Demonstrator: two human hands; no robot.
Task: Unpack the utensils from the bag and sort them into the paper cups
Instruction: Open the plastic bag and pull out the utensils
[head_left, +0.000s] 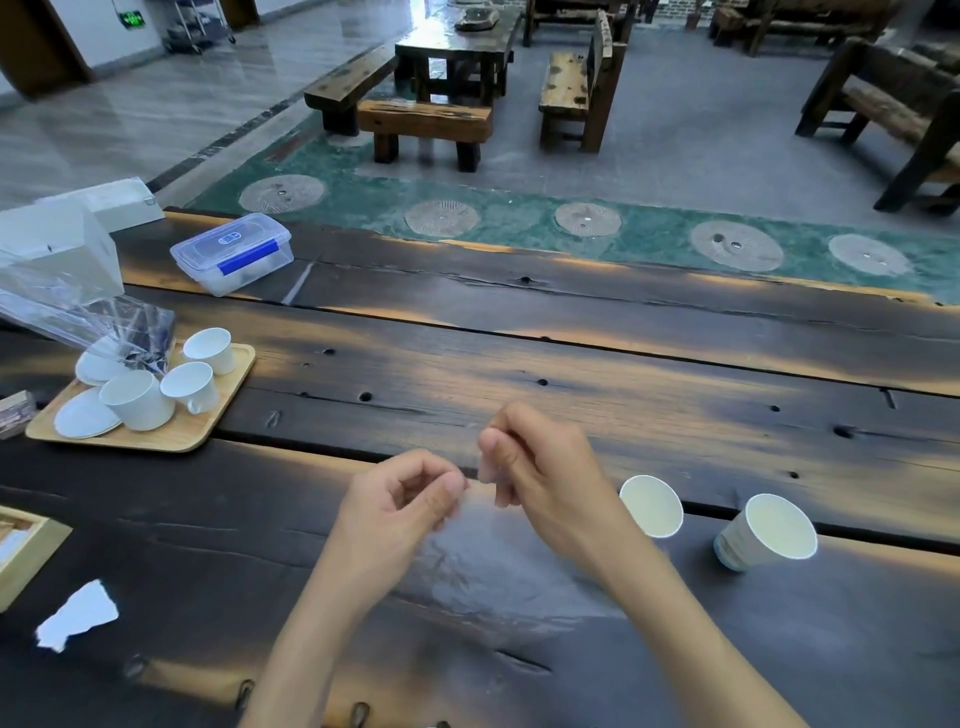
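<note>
**Right now: both hands pinching the clear bag's top edge**

Right now I have both hands raised just over the dark wooden tabletop (571, 332), close together. My left hand (400, 499) has thumb and forefinger pressed together on the upper edge of a clear plastic bag (498, 561), and my right hand (545, 467) pinches the same edge just beside it, its fingers curled in. The bag hangs down from the two grips and spreads below the wrists toward me; it is so transparent and blurred that I cannot tell what is inside it.

Just right of my right hand stand two paper cups, upright and apart from each other: the near paper cup (652, 506) almost beside my right wrist, the far paper cup (769, 530) further right.

Well off to the left of my left hand lies a wooden tray (228, 400) with white cups and saucers, and beyond it a lidded plastic box (234, 254).
</note>
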